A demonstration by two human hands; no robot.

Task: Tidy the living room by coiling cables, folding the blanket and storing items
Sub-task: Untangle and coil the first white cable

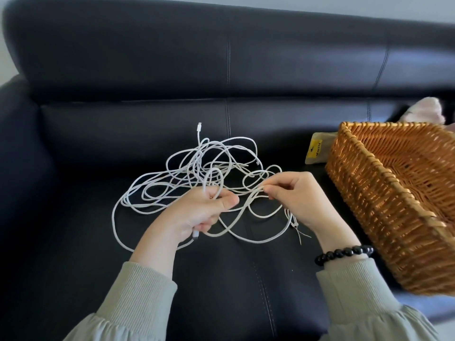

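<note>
Two hands work a tangled white cable (197, 173) on a black sofa (123, 131), the left hand (206, 212) gripping a started loop, the right hand (295, 198) pinching slack to feed it, beside a wicker basket (369, 193).

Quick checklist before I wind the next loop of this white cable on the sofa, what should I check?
1. Left hand grips the white cable, one loop standing up above the fingers: ok.
2. Plug end held, poking out below the left hand: ok.
3. Right hand pinches a strand, ready to feed it: ok.
4. Remaining cable runs free: not ok, it lies in a crossed heap on the sofa.
5. Far plug lies loose at the back of the heap: ok.
6. One cable or several in the heap: cannot tell.
</note>
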